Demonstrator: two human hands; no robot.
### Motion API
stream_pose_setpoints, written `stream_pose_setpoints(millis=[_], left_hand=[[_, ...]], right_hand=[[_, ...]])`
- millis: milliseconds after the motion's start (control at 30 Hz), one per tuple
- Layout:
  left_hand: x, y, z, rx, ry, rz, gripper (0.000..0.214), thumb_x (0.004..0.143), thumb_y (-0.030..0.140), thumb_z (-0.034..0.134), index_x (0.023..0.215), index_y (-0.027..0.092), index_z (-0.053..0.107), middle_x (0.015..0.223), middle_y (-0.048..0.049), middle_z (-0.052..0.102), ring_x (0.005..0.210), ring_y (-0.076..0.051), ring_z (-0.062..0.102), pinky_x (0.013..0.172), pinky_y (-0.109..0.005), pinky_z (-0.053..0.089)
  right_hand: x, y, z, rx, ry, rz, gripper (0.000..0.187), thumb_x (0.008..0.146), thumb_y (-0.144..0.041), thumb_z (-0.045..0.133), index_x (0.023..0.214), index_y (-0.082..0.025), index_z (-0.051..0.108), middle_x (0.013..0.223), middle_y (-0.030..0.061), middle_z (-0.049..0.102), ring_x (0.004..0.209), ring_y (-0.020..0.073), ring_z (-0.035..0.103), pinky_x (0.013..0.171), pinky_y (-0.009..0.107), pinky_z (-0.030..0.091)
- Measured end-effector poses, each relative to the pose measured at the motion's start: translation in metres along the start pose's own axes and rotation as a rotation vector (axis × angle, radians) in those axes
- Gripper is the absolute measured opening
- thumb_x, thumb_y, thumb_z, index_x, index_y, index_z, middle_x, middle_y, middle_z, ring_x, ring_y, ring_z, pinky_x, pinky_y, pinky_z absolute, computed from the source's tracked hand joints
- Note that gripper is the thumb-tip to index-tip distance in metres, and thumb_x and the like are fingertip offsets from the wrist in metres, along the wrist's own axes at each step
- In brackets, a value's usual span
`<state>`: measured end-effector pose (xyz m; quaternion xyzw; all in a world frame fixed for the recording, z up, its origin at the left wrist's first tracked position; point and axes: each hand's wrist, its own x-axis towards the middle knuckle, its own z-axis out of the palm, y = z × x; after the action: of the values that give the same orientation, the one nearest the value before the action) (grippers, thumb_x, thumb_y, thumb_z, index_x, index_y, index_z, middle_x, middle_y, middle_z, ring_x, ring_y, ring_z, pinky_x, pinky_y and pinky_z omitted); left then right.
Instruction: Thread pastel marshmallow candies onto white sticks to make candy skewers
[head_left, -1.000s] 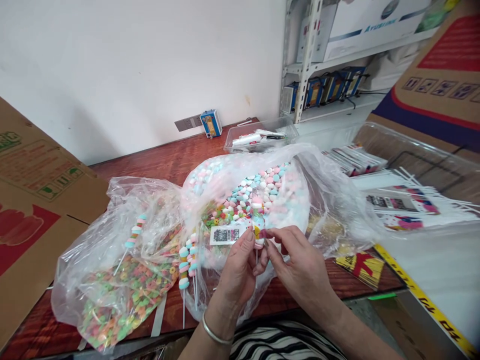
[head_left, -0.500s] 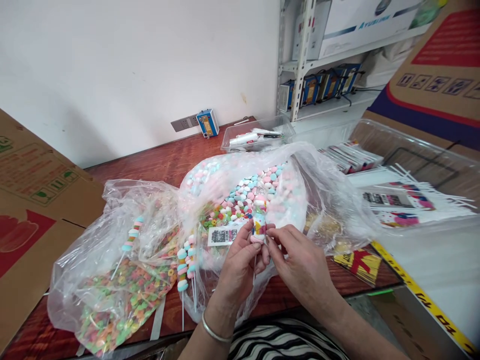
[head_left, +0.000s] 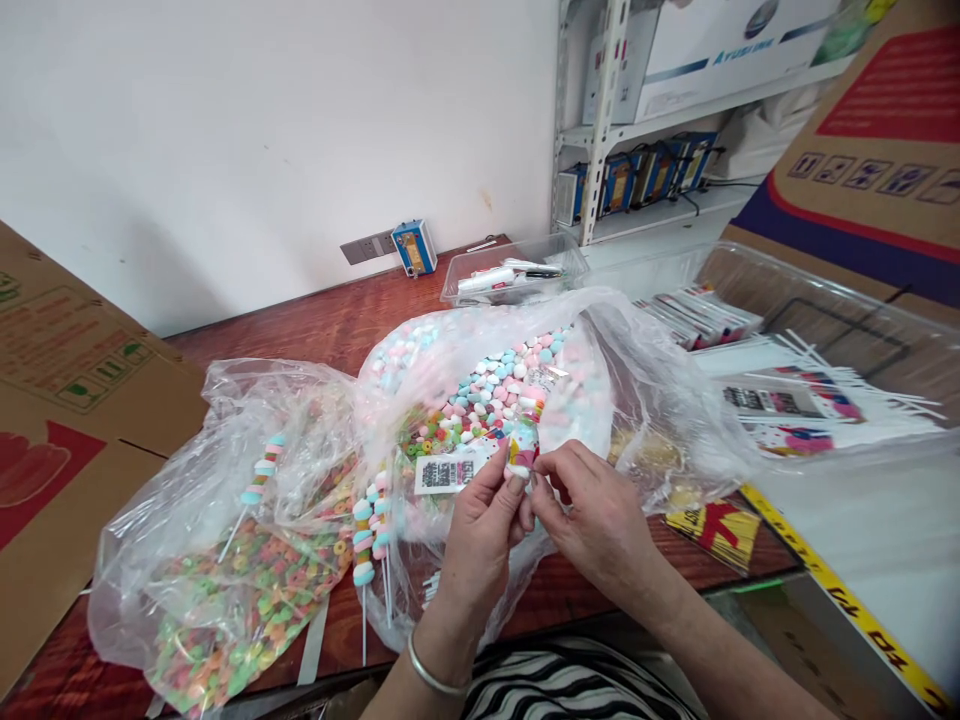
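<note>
A marshmallow skewer [head_left: 523, 447] in a clear, colourfully printed wrapper stands nearly upright in my left hand [head_left: 480, 525], between thumb and fingers. My right hand [head_left: 596, 505] is closed in a pinch against the wrapper's lower end; what lies between its fingertips is too small to make out. Just beyond both hands, a large open plastic bag [head_left: 600, 400] holds pink, blue and white marshmallows [head_left: 491, 380] with some ring-shaped gummies [head_left: 424, 437]. A printed white packet [head_left: 444, 474] lies on them. Unwrapped marshmallow skewers [head_left: 364, 540] rest left of my left hand.
Left is a clear bag of gummy rings [head_left: 247, 610] with another skewer [head_left: 262, 468] on top. Right are a clear bin [head_left: 832, 300], white sticks [head_left: 892, 395], printed wrappers [head_left: 780, 400] and a yellow bundle [head_left: 716, 533]. Cardboard boxes [head_left: 82, 400] flank the table.
The wrapped skewer is tipped slightly to the right and a silvery wrapper end now shows above it. Both hands stay together at its lower end, barely shifted.
</note>
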<state>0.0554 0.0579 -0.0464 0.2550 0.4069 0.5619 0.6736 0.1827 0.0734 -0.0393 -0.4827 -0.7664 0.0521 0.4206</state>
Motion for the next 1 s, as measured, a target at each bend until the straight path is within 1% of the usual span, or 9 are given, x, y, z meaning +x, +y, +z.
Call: stream_pose_setpoints(millis=[100, 200, 267, 367, 533, 667, 733, 867, 1000], left_hand=[[0.000, -0.006, 0.003, -0.020, 0.044, 0.033, 0.049, 0.075, 0.031, 0.078, 0.122, 0.023, 0.066, 0.076, 0.0016, 0.063, 0.064, -0.007, 0.056, 0.056, -0.016, 0.043], [0.000, -0.008, 0.005, -0.030, 0.087, 0.056, 0.049, 0.075, 0.029, 0.078, 0.123, 0.026, 0.066, 0.095, -0.0022, 0.070, 0.082, -0.011, 0.064, 0.072, -0.022, 0.051], [0.000, -0.007, 0.005, 0.014, 0.106, 0.093, 0.047, 0.077, 0.026, 0.076, 0.122, 0.026, 0.067, 0.108, -0.0040, 0.071, 0.094, -0.014, 0.065, 0.084, -0.025, 0.051], [-0.001, -0.005, 0.006, 0.111, 0.128, 0.143, 0.044, 0.080, 0.024, 0.073, 0.123, 0.025, 0.066, 0.109, -0.0041, 0.071, 0.097, -0.014, 0.065, 0.091, -0.027, 0.048], [-0.003, -0.003, 0.006, 0.234, 0.157, 0.195, 0.044, 0.080, 0.025, 0.072, 0.123, 0.021, 0.066, 0.084, -0.0015, 0.070, 0.082, -0.014, 0.063, 0.077, -0.025, 0.050], [-0.004, -0.001, 0.005, 0.377, 0.208, 0.293, 0.036, 0.078, 0.024, 0.075, 0.114, 0.021, 0.072, 0.094, -0.0030, 0.068, 0.078, -0.011, 0.059, 0.071, -0.020, 0.048], [-0.004, 0.001, 0.003, 0.292, 0.177, 0.241, 0.040, 0.077, 0.024, 0.076, 0.116, 0.021, 0.070, 0.084, -0.0012, 0.066, 0.069, -0.009, 0.055, 0.061, -0.017, 0.045], [-0.005, 0.007, 0.003, -0.140, -0.008, 0.025, 0.036, 0.082, 0.030, 0.071, 0.117, 0.020, 0.068, 0.077, -0.0010, 0.063, 0.058, -0.008, 0.055, 0.038, -0.013, 0.029], [-0.005, 0.009, 0.005, -0.313, -0.054, -0.077, 0.034, 0.076, 0.020, 0.076, 0.110, 0.016, 0.069, 0.082, -0.0021, 0.064, 0.058, -0.005, 0.055, 0.038, -0.010, 0.030]], right_hand=[[0.001, -0.001, 0.001, -0.020, -0.002, -0.034, 0.015, 0.089, -0.017, 0.048, 0.077, -0.020, 0.054, 0.071, 0.0013, 0.055, 0.063, 0.0157, 0.051, 0.060, 0.027, 0.039], [0.000, -0.002, 0.002, -0.055, -0.016, -0.072, 0.015, 0.089, -0.017, 0.048, 0.076, -0.019, 0.055, 0.070, 0.0019, 0.054, 0.064, 0.0165, 0.051, 0.061, 0.028, 0.038], [-0.001, -0.002, 0.004, -0.063, -0.024, -0.092, 0.015, 0.090, -0.016, 0.048, 0.077, -0.018, 0.056, 0.071, 0.0024, 0.055, 0.065, 0.0168, 0.052, 0.061, 0.028, 0.038], [-0.001, -0.003, 0.005, -0.052, -0.028, -0.111, 0.016, 0.090, -0.015, 0.047, 0.078, -0.018, 0.056, 0.071, 0.0027, 0.056, 0.067, 0.0172, 0.053, 0.062, 0.028, 0.040], [0.003, -0.004, 0.001, 0.145, -0.036, 0.033, 0.011, 0.085, -0.015, 0.050, 0.075, -0.020, 0.054, 0.070, -0.0006, 0.054, 0.061, 0.0135, 0.051, 0.057, 0.025, 0.039], [0.006, -0.006, -0.002, 0.323, -0.069, 0.202, 0.011, 0.081, -0.014, 0.052, 0.072, -0.021, 0.054, 0.067, -0.0029, 0.052, 0.058, 0.0116, 0.049, 0.054, 0.023, 0.038], [0.005, -0.005, -0.002, 0.380, -0.079, 0.242, 0.011, 0.081, -0.015, 0.053, 0.072, -0.021, 0.054, 0.067, -0.0029, 0.052, 0.058, 0.0119, 0.048, 0.053, 0.023, 0.038], [0.002, 0.002, 0.000, 0.697, -0.143, 0.365, 0.012, 0.090, -0.026, 0.053, 0.080, -0.022, 0.056, 0.066, -0.0026, 0.055, 0.062, 0.0138, 0.053, 0.058, 0.025, 0.042], [0.001, 0.009, 0.002, 0.977, -0.157, 0.444, 0.011, 0.092, -0.032, 0.055, 0.087, -0.023, 0.056, 0.068, -0.0042, 0.058, 0.061, 0.0125, 0.054, 0.057, 0.024, 0.043]])
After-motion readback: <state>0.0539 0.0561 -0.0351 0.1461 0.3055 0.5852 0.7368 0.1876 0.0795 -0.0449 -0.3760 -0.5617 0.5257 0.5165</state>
